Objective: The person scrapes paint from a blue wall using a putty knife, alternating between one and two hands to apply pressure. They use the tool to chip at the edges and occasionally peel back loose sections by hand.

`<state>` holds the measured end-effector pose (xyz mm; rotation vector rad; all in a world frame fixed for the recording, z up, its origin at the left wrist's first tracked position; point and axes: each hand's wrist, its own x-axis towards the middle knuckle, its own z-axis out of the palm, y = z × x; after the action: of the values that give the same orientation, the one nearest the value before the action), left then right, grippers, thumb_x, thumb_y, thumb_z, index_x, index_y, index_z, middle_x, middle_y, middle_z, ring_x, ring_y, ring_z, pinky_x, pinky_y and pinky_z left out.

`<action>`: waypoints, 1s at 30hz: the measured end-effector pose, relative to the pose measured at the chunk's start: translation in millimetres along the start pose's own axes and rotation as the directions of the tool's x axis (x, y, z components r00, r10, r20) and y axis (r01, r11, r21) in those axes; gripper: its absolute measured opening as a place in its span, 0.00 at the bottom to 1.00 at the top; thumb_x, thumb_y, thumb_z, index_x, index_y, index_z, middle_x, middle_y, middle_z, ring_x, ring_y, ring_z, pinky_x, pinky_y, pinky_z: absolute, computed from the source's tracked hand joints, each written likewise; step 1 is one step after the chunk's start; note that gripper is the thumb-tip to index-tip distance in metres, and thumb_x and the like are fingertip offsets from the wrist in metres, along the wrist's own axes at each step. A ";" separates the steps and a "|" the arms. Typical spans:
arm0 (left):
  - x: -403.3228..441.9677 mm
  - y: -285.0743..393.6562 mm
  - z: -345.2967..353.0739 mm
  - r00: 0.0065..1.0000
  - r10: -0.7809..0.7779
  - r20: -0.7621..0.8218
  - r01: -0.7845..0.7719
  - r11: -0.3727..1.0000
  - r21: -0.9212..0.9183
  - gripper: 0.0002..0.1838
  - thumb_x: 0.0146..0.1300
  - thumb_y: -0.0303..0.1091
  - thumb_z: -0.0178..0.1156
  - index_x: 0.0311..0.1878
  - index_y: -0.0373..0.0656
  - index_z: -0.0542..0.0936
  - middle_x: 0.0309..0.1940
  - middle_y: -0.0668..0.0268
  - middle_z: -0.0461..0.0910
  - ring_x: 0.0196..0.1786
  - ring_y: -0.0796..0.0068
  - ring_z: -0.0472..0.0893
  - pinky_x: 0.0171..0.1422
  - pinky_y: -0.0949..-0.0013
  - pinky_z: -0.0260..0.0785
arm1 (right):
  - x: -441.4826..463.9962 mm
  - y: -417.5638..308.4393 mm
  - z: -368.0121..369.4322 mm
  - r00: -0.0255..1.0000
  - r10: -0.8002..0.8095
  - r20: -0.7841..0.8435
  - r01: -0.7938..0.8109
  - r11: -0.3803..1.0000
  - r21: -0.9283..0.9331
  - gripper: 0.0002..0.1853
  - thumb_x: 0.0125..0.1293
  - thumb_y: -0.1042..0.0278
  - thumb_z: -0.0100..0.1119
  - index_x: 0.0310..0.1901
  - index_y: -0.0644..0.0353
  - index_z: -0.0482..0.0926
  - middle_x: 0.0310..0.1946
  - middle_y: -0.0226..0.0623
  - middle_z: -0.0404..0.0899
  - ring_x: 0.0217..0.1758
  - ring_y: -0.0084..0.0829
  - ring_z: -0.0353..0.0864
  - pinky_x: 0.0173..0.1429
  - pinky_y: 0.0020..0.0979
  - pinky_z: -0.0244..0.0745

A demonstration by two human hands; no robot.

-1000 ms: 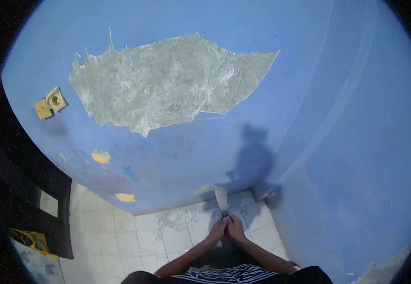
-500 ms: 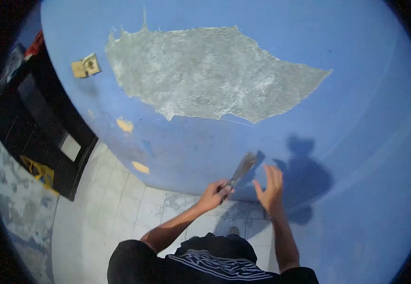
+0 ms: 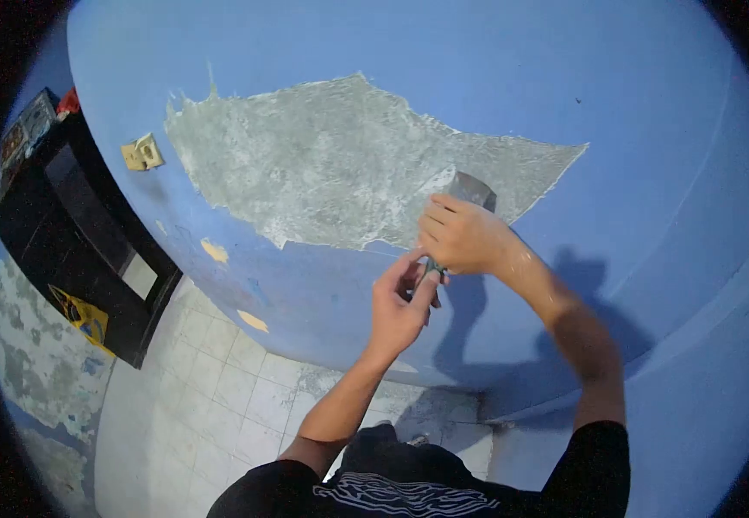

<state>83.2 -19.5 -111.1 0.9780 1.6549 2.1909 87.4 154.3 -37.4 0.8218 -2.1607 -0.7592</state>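
A putty knife (image 3: 476,189) with a broad metal blade is held up before the blue wall, its blade pointing up and away from me. My left hand (image 3: 399,309) is closed round the dark handle at the lower end. Higher up, my right hand (image 3: 463,235) wraps over the tool near the base of the blade and hides its middle. Behind the blade lies a bare grey patch (image 3: 305,160) with ragged edges, where the paint is gone. Whether the blade touches the wall, I cannot tell.
A yellowed switch plate (image 3: 141,154) sits on the wall at the left. Beyond the wall's edge stand a dark cabinet (image 3: 72,216) and a yellow bag (image 3: 81,315). White floor tiles (image 3: 219,363) with grey dust lie below. Small cream spots (image 3: 214,250) mark the lower wall.
My left hand has raised the putty knife from low by the wall to the grey patch's lower edge. My right hand, open and apart before, has come over and closed on the tool.
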 end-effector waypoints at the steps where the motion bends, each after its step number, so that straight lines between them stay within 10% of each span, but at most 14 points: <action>1: 11.2 1.9 2.7 1.000 0.026 -0.010 -0.026 1.000 -0.011 0.18 0.68 0.26 0.57 0.60 0.34 0.74 0.35 0.61 0.84 0.24 0.80 0.77 0.19 0.79 0.66 | 1.7 12.5 5.7 0.998 -0.063 0.005 0.063 0.997 0.038 0.10 0.47 0.60 0.58 0.26 0.58 0.77 0.29 0.33 0.77 0.42 0.34 0.78 0.57 0.36 0.71; 4: 28.9 7.7 5.6 0.998 0.066 0.004 -0.066 0.998 -0.018 0.17 0.68 0.25 0.55 0.59 0.34 0.73 0.37 0.57 0.83 0.21 0.78 0.76 0.17 0.78 0.64 | 4.6 44.5 10.6 0.991 -0.133 0.025 0.130 0.986 0.104 0.10 0.43 0.60 0.59 0.21 0.56 0.73 0.25 0.30 0.73 0.35 0.32 0.75 0.46 0.33 0.70; 10: 35.9 15.2 -2.4 0.942 -0.214 0.260 0.336 0.609 -0.719 0.13 0.73 0.31 0.48 0.58 0.43 0.69 0.31 0.56 0.74 0.15 0.79 0.67 0.11 0.79 0.56 | 20.3 60.4 12.8 0.978 -0.204 0.035 0.194 0.962 0.191 0.13 0.40 0.56 0.61 0.21 0.55 0.72 0.23 0.28 0.71 0.33 0.29 0.73 0.42 0.30 0.66; 21: 44.7 21.6 6.2 0.933 -0.261 0.248 0.359 0.627 -0.691 0.27 0.75 0.38 0.51 0.75 0.48 0.61 0.27 0.67 0.67 0.17 0.84 0.62 0.12 0.82 0.53 | 33.5 79.1 4.3 0.941 -0.266 0.211 0.208 0.943 0.260 0.11 0.43 0.57 0.59 0.19 0.57 0.77 0.22 0.31 0.76 0.31 0.31 0.74 0.42 0.30 0.66; 30: 53.6 26.9 -2.3 0.928 -0.317 0.194 0.369 0.723 -0.584 0.27 0.76 0.37 0.50 0.75 0.45 0.61 0.25 0.68 0.67 0.16 0.85 0.61 0.13 0.81 0.52 | 31.9 78.8 21.7 0.977 -0.213 -0.017 0.212 0.952 0.220 0.12 0.43 0.58 0.56 0.15 0.58 0.71 0.17 0.31 0.70 0.25 0.30 0.71 0.36 0.32 0.64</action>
<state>47.0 -1.2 -66.9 0.5074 0.8681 2.1532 27.5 186.3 18.1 1.1839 -2.2130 -0.6326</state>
